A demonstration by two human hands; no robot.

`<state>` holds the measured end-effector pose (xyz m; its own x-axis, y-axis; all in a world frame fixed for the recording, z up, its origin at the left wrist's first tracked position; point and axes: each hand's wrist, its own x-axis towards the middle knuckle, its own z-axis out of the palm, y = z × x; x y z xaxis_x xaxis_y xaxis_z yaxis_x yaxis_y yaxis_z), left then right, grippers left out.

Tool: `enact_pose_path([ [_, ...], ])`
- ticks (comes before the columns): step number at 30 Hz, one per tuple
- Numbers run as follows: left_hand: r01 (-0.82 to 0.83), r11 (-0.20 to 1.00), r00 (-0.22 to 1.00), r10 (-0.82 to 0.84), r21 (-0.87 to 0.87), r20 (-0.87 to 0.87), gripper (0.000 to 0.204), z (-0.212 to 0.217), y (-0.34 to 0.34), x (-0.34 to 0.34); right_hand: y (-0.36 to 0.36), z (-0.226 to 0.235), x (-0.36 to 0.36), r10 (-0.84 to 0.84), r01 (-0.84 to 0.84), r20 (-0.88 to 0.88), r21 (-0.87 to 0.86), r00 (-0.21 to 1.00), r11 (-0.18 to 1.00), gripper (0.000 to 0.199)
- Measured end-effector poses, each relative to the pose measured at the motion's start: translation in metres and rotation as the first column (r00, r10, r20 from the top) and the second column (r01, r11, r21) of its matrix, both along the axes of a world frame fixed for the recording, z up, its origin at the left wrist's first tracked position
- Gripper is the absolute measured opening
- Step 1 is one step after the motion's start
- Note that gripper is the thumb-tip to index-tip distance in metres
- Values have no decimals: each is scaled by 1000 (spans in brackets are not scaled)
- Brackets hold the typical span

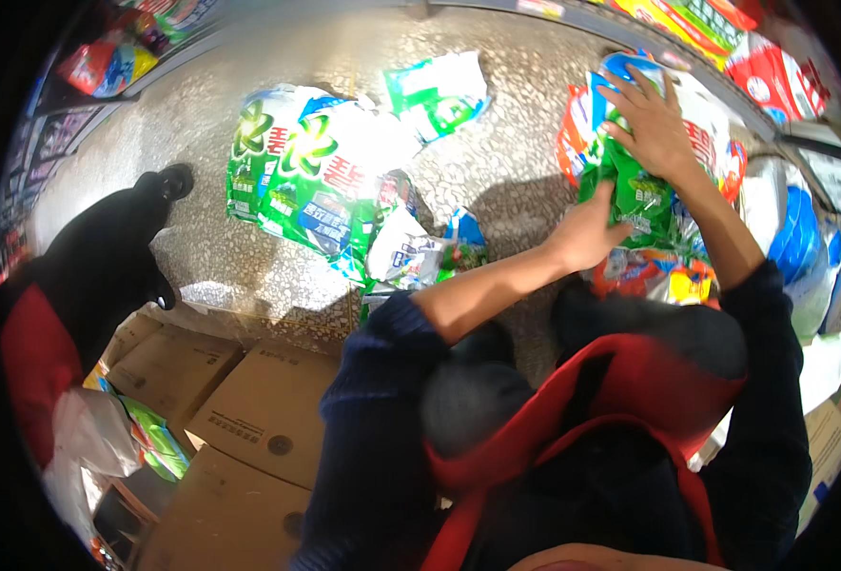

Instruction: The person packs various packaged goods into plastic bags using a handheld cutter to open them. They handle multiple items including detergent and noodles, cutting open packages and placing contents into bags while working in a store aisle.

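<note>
A green and white detergent bag (641, 195) rests on top of other bags on the floor at the right. My right hand (651, 124) lies flat across its upper part with the fingers spread. Against its left side is my left hand (582, 233), the thumb over the front and the fingers at the edge, partly hidden. Beneath and around it show red, orange and blue bags (630, 274). Left of my hands, two large green and white detergent bags (321, 181) lie overlapping. A smaller green and white bag (437, 92) lies just beyond them.
Crumpled small packs (411, 249) lie between the large bags and my left forearm. Brown cartons (264, 409) stand at the lower left. A person in black and red (88, 257) is at the left. Shelves with bags (772, 81) edge the far right; more plastic bags (796, 228) sit below.
</note>
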<state>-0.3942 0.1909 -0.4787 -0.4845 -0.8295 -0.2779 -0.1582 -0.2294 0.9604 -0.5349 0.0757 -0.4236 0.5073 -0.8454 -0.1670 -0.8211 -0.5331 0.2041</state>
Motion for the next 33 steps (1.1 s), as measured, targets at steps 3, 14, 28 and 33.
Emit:
enact_pose_path([
  [3,9,988,966,30,-152,257,35,1,-19,101,-8,-36,-26,26,-5,110,-184,994,983,49],
  [14,-269,942,172,250,-199,953,96,-85,-76,382,10,40,-24,-380,392,409,57,830,918,63],
  [28,-507,819,808,560,-266,182,50,123,10,261,92,15,116,-606,-414,686,727,403,548,75],
  [33,-555,824,827,562,-113,32,51,131,22,201,51,21,104,-748,-394,630,646,-210,654,47],
])
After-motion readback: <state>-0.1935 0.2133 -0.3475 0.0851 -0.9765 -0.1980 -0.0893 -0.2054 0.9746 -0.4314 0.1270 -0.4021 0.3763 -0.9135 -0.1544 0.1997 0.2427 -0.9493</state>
